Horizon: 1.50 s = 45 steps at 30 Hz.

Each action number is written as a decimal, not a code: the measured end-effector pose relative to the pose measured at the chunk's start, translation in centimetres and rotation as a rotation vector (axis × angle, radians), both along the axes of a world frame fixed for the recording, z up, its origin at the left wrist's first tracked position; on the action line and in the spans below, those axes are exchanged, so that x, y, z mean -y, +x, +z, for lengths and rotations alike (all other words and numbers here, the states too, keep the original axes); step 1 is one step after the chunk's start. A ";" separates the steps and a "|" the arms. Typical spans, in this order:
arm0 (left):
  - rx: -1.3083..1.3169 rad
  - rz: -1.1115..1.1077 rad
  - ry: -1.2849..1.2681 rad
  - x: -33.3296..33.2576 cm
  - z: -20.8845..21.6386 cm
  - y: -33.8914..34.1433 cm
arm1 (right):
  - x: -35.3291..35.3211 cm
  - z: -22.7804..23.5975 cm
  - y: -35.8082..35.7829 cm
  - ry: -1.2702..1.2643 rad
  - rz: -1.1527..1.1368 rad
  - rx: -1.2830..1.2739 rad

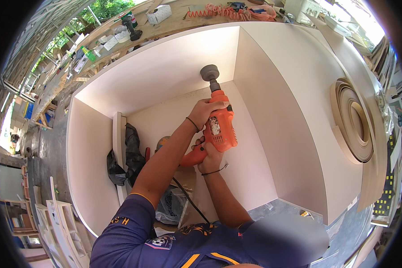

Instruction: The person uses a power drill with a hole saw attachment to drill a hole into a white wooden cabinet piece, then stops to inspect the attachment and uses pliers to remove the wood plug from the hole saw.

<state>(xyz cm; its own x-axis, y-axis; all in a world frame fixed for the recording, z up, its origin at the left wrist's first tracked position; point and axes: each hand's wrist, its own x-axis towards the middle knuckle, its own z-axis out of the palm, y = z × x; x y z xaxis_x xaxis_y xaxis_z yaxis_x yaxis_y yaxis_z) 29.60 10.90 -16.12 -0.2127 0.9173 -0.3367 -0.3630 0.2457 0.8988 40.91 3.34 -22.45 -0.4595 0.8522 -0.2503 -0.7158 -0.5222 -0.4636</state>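
Note:
With both hands I hold an orange corded power drill (221, 127) inside a large pale cabinet box (263, 111). My left hand (204, 112) is closed round the front of the drill body, just behind the chuck. Lower down, my right hand (211, 157) wraps the rear handle, fingers curled near the trigger. A dark cup-shaped hole saw (209, 73) is fitted in the chuck and sits at the far inner panel (174, 67); whether it touches the panel I cannot tell. The black cord (190, 198) trails from the handle toward my body.
Black plastic sheeting (133, 149) and a clear plastic bag (170, 206) lie inside the box's left part. A coiled beige strip (353, 123) rests on the right outer panel. Beyond stands a cluttered workbench (172, 20) with a coiled orange hose (219, 12) and a dark cordless tool (131, 29).

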 end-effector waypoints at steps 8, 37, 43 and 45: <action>0.025 0.005 -0.002 -0.1 -0.6 -0.4 | 0.0 0.0 -0.2 0.010 -0.011 0.014; 0.030 0.008 0.006 0.0 -0.8 -0.3 | -0.2 1.2 0.3 0.009 -0.033 0.039; 0.038 0.015 0.022 -0.1 -1.2 -0.4 | -0.4 1.2 0.6 0.013 -0.028 0.031; 0.040 0.017 0.020 -0.2 -1.3 -0.4 | -0.5 1.2 0.6 0.035 -0.029 0.041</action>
<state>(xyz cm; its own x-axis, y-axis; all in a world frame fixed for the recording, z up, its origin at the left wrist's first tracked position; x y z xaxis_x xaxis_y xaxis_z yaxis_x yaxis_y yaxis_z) 29.19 11.09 -17.45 -0.2152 0.9202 -0.3269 -0.4032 0.2211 0.8880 41.51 3.80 -21.29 -0.4246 0.8736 -0.2379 -0.7107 -0.4843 -0.5102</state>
